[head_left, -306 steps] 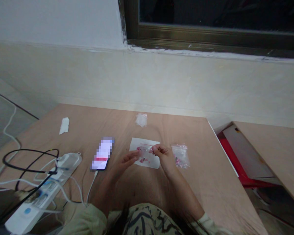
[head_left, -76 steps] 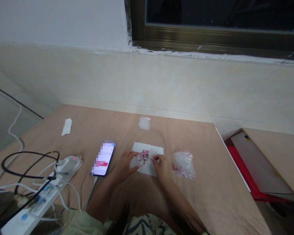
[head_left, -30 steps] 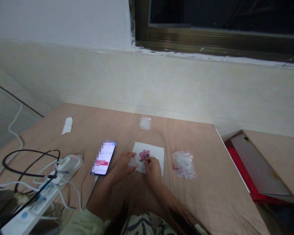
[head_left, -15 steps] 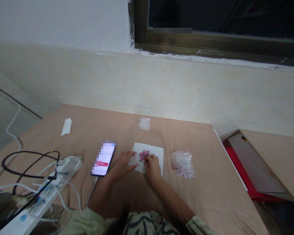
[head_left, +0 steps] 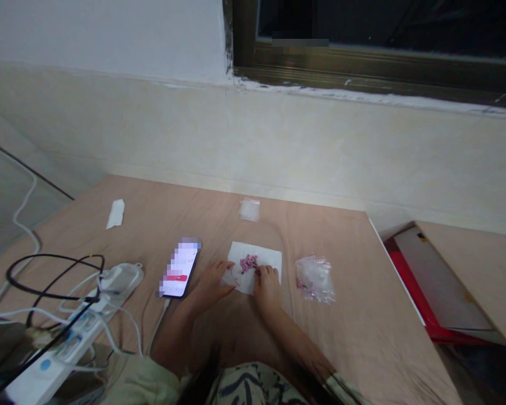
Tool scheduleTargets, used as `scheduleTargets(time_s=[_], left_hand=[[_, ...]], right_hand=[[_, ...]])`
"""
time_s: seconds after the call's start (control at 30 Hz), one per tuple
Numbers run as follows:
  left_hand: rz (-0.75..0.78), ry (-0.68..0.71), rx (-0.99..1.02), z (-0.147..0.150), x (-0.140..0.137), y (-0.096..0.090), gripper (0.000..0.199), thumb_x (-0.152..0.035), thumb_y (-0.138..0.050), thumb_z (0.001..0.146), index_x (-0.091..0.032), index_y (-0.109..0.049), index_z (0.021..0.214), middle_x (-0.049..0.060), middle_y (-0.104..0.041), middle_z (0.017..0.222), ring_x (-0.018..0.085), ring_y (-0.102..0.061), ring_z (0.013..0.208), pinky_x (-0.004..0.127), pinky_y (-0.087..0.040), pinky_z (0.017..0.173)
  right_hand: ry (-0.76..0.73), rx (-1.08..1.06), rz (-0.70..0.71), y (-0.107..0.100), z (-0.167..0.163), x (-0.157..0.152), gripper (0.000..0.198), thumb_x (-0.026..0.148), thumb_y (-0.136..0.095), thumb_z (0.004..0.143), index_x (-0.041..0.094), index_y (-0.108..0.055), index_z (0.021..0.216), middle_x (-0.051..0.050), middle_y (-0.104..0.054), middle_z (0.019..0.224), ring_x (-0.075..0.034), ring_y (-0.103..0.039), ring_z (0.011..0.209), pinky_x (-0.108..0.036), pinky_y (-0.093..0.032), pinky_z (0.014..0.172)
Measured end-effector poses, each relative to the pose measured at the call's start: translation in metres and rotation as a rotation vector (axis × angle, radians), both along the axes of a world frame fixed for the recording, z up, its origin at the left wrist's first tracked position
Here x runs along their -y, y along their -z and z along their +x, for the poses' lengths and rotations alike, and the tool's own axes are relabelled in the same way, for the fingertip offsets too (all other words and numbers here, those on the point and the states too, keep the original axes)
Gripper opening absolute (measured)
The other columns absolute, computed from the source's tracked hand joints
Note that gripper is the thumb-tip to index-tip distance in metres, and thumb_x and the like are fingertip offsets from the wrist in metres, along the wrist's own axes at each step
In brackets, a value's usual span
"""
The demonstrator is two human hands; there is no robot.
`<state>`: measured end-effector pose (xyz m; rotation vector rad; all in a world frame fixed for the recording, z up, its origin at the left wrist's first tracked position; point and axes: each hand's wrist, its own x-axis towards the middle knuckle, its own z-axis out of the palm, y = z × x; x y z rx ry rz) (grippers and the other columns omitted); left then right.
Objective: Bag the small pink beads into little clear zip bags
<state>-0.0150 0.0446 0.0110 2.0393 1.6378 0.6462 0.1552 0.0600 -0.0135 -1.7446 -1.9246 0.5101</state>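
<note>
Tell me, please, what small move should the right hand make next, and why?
Probably the right hand should gently nudge the nearest pink pieces closer together: its fingertips are already at the lower right edge of their cluster, and the white paper lies beneath. The left hand is off to the side, so it seems not to block this.

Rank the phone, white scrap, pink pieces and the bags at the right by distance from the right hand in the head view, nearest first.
From the right hand:
1. Pink pieces: just ahead and left.
2. Bags: to its right.
3. Phone: left, beyond the other hand.
4. White scrap: far left, toward the wall.
</note>
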Motion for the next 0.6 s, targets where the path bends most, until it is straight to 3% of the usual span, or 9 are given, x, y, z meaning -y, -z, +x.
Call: scheduleTargets(time_s=[0.17, 0.37, 0.5, 0.6], left_hand=[[0.007, 0.003, -0.009, 0.0, 0.003, 0.001, 0.044, -0.021, -0.062, 0.059, -0.018, -0.05, 0.101, 0.008, -0.056, 0.101, 0.024, -0.05, 0.095, 0.04, -0.039, 0.084], [0.018, 0.012, -0.016, 0.002, -0.005, -0.002, 0.041, -0.02, -0.06, 0.061, -0.017, -0.05, 0.1, 0.008, -0.057, 0.098, 0.023, -0.051, 0.093, 0.039, -0.04, 0.082], [0.011, 0.002, -0.011, -0.007, -0.01, 0.0, 0.042, -0.022, -0.061, 0.06, -0.017, -0.049, 0.1, 0.008, -0.055, 0.098, 0.023, -0.05, 0.095, 0.04, -0.039, 0.083], [0.018, -0.021, -0.015, -0.012, -0.012, 0.0, 0.041, -0.023, -0.06, 0.061, -0.016, -0.049, 0.1, 0.008, -0.055, 0.097, 0.023, -0.05, 0.094, 0.041, -0.039, 0.083]], right_hand=[[0.013, -0.239, 0.007, -0.016, -0.002, 0.001, 0.016, 0.013, -0.043, 0.072, 0.018, -0.057, 0.076, -0.007, -0.058, 0.079, -0.02, -0.048, 0.079, -0.031, -0.037, 0.069], [-0.116, -0.498, -0.114, -0.04, -0.016, -0.003, 0.01, 0.02, -0.052, 0.068, 0.018, -0.057, 0.076, -0.002, -0.06, 0.074, -0.014, -0.049, 0.065, -0.025, -0.038, 0.059], [-0.056, -0.414, -0.052, -0.028, -0.018, -0.003, 0.008, 0.017, -0.05, 0.07, 0.017, -0.056, 0.075, -0.004, -0.058, 0.078, -0.017, -0.05, 0.074, -0.029, -0.039, 0.066], [-0.152, -0.263, -0.038, -0.011, -0.024, 0.002, 0.011, 0.013, -0.052, 0.068, 0.016, -0.057, 0.077, -0.007, -0.056, 0.083, -0.02, -0.049, 0.084, -0.032, -0.039, 0.072]])
